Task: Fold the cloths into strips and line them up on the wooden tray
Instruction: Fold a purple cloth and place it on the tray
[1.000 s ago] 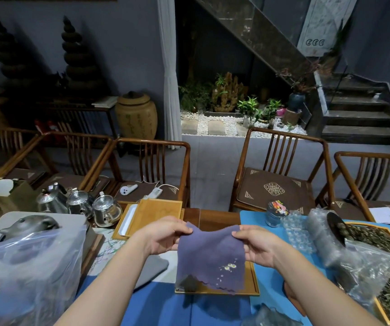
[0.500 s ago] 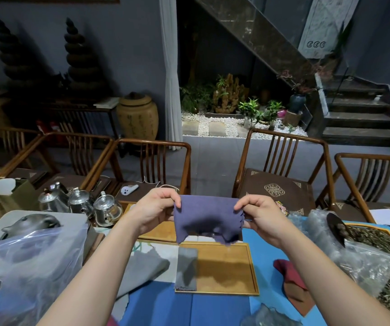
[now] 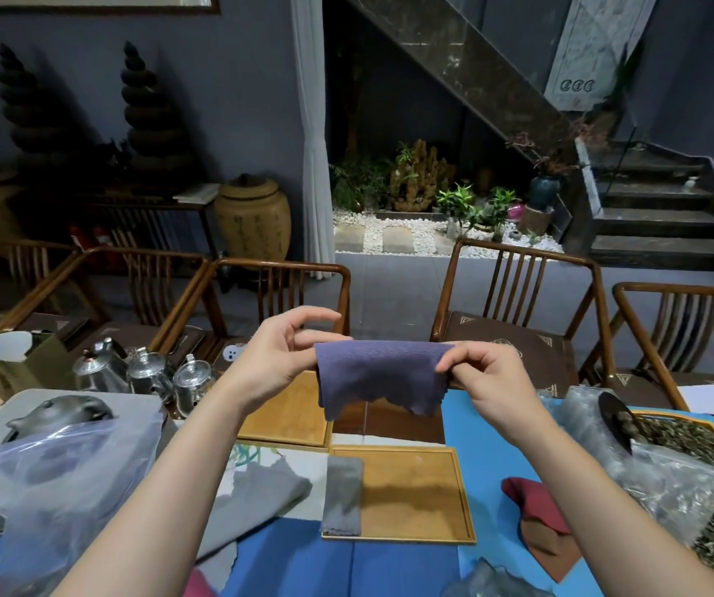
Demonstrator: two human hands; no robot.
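A purple cloth (image 3: 379, 379) hangs folded over in the air above the table, its scalloped edge at the bottom. My left hand (image 3: 280, 357) pinches its left top corner and my right hand (image 3: 486, 379) pinches its right top corner. Below lies the wooden tray (image 3: 415, 493) on the blue mat. One grey cloth strip (image 3: 342, 495) lies along the tray's left side. A loose grey cloth (image 3: 260, 493) lies left of the tray, and a dark red cloth (image 3: 534, 504) lies right of it.
A second wooden tray (image 3: 286, 417) sits behind the first. Several metal teapots (image 3: 148, 374) stand at the left, behind a clear plastic bag (image 3: 53, 480). A basket of dried tea (image 3: 700, 463) and plastic bags fill the right. Wooden chairs (image 3: 519, 321) line the far side.
Both hands have lifted the purple cloth up off the tray and folded it over, so it hangs shorter. The tray and its grey strip have come into view.
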